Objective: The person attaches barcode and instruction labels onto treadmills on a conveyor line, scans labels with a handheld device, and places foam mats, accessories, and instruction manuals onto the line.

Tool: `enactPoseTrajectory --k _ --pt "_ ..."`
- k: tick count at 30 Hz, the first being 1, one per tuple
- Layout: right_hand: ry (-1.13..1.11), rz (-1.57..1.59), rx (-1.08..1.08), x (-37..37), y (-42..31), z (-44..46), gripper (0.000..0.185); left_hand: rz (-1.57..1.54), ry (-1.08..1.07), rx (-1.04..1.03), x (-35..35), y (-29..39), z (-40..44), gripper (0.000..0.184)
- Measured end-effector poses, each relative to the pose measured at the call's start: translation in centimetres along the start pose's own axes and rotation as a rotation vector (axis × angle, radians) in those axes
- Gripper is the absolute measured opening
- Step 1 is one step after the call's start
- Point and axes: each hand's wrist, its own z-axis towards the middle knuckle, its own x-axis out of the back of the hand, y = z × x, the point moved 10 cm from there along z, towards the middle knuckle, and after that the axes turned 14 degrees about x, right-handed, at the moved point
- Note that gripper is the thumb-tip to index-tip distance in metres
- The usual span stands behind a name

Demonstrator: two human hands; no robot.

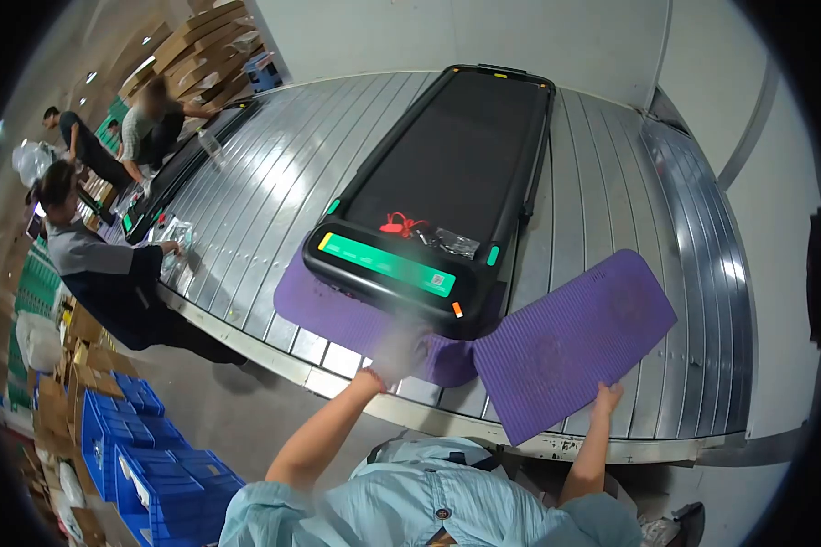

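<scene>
A black treadmill (447,164) lies flat on the slatted metal conveyor, its green-labelled end (383,264) towards me. Beneath that end is a ribbed purple mat (566,342), bunched in the middle and spread out to the right. My right hand (609,397) grips the mat's near edge. My left hand (401,353) is at the treadmill's near end, beside the bunched mat; it is smeared, and its fingers cannot be made out. A red cord (401,224) and a clear plastic bag of small parts (454,242) rest on the belt.
The conveyor (255,196) curves left to another black treadmill (178,178). A co-worker in a grey and dark top (109,264) stands beside it, with other people beyond. Blue crates (178,483) are at lower left, stacked cartons (201,46) behind, and a pale wall (556,41) ahead.
</scene>
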Motion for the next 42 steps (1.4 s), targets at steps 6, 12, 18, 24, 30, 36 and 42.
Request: enactPoseTrajectory --k 6,12,18,24,30,36,42 --pt "0.133 -0.151 0.511 2.0 -1.3 -1.1 0.030 -0.085 0.067 0.206 1.6 -4.5 9.5 0.024" --pt "-0.169 -0.035 0.462 -5.5 -6.9 -9.8 0.026 0.023 0.227 0.332 3.0 -12.4 17.6 0.029" --pt "-0.313 -0.286 0.573 -9.8 -14.5 -17.1 0.024 0.173 0.035 0.276 3.7 -12.2 23.8 0.034" --pt "-0.304 -0.431 0.453 -10.4 -16.0 -20.2 0.024 -0.113 0.000 0.347 1.3 -17.5 30.9 0.031" --pt "-0.437 -0.157 0.396 -16.0 -18.3 -21.2 0.025 -1.366 -0.259 0.261 4.3 -11.6 33.2 0.028" --pt "-0.798 0.264 0.270 -27.8 -24.9 -23.8 0.028 -1.850 -0.774 0.070 9.0 -0.4 26.9 0.025" --pt "-0.784 0.892 -0.305 -32.7 -30.7 -25.7 0.032 -1.186 -0.525 -0.162 9.8 8.7 13.7 0.025"
